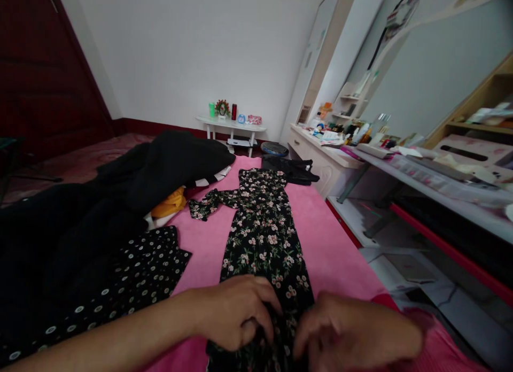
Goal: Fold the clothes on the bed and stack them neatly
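A black floral dress (pixel 266 233) lies lengthwise on the pink bedcover (pixel 332 227). One sleeve sticks out to the left, and the other is not seen. My left hand (pixel 240 310) is on the lower part of the dress, its fingers curled into the cloth. At the right edge of the same part, my right hand (pixel 348 329) also has bent fingers closed on the fabric; it is somewhat blurred. The fabric looks gathered between the two hands. Left of the dress is a black polka-dot garment (pixel 148 265), partly behind my left forearm.
Dark clothes (pixel 172 163) are heaped on the left, with a yellow garment (pixel 170 202) poking out. A black garment (pixel 290 169) lies beyond the dress. Ahead stands a small white table (pixel 236 124); a cluttered desk (pixel 436 174) runs along the right.
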{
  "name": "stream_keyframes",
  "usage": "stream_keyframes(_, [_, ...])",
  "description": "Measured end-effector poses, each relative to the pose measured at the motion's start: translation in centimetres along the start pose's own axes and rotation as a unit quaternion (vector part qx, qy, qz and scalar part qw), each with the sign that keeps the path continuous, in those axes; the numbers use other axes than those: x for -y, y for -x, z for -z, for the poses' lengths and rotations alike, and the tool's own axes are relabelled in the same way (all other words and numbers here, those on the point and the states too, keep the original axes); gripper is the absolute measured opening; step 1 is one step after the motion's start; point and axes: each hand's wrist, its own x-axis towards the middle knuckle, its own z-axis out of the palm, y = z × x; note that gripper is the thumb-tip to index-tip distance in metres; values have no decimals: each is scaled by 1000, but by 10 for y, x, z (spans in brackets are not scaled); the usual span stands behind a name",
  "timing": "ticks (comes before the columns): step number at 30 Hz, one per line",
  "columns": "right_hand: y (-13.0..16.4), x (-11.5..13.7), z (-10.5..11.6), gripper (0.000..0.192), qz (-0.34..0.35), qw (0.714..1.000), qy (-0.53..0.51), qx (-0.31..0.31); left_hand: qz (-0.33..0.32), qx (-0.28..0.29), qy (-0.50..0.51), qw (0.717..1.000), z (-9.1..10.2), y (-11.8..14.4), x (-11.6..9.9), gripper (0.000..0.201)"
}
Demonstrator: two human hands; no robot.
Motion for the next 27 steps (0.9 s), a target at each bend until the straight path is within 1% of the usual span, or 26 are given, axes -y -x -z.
stream_keyframes(1, [-16, -5, 14, 35, 20, 999, -14, -42, -6, 15, 31, 999, -3, 4, -2, 49])
stream_keyframes(2, [-35, -11, 29, 37, 51, 992, -20, -110, -8, 31, 64, 997, -5, 8, -3, 49])
stream_keyframes(3, [-56, -18, 43, 37, 92, 976, -6, -199, -4, 45, 94, 995, -6, 11, -3, 49])
stream_keyframes(4, [-76, -26, 56, 37, 135, 949, 27, -282, 8, 55, 118, 991, -5, 13, -3, 48])
stream_keyframes(5, [-96, -34, 67, 41, 168, 917, 72, -356, 29, 60, 134, 989, -2, 15, -2, 45])
stream_keyframes(6, [-114, -41, 76, 45, 182, 889, 119, -404, 57, 55, 139, 987, 4, 16, 0, 41])
stream_keyframes(7, [-129, -47, 82, 49, 176, 869, 166, -431, 91, 36, 132, 986, 12, 17, 4, 38])
stream_keyframes(8, [-141, -53, 85, 53, 160, 856, 210, -445, 124, 0, 111, 986, 22, 18, 10, 35])
stream_keyframes(9, [-150, -57, 86, 55, 137, 847, 249, -449, 157, -55, 71, 983, 34, 20, 19, 33])
stream_keyframes(10, [-156, -60, 86, 55, 115, 841, 281, -447, 191, -124, 12, 974, 48, 22, 29, 33])
stream_keyframes(11, [-159, -62, 84, 54, 98, 836, 307, -445, 224, -197, -62, 952, 62, 26, 41, 33])
stream_keyframes(12, [-161, -63, 82, 53, 88, 830, 326, -444, 259, -264, -146, 918, 76, 30, 54, 35])
stream_keyframes(13, [-161, -64, 80, 51, 84, 826, 338, -444, 298, -309, -223, 875, 89, 34, 67, 40])
stream_keyframes(14, [-160, -64, 79, 49, 84, 823, 344, -444, 341, -333, -282, 833, 101, 39, 80, 48])
stream_keyframes(15, [-159, -65, 79, 48, 86, 822, 346, -444, 385, -342, -318, 796, 112, 44, 92, 56])
stream_keyframes(16, [-158, -65, 80, 46, 90, 822, 344, -445, 425, -338, -330, 772, 121, 48, 103, 62])
stream_keyframes(17, [-157, -66, 81, 44, 96, 822, 340, -448, 461, -327, -323, 760, 128, 51, 112, 62])
stream_keyframes(18, [-157, -67, 82, 43, 101, 822, 334, -450, 489, -311, -301, 757, 133, 53, 120, 56])
stream_keyframes(19, [-157, -67, 84, 42, 107, 822, 329, -452, 510, -297, -270, 761, 137, 54, 126, 48])
stream_keyframes(21, [-157, -68, 87, 41, 117, 822, 318, -457, 532, -284, -208, 770, 144, 53, 136, 35])
stream_keyframes(24, [-158, -69, 88, 40, 130, 823, 303, -463, 531, -291, -151, 781, 154, 51, 144, 33])
stream_keyframes(27, [-157, -69, 88, 37, 141, 824, 287, -468, 515, -309, -126, 790, 173, 50, 148, 37])
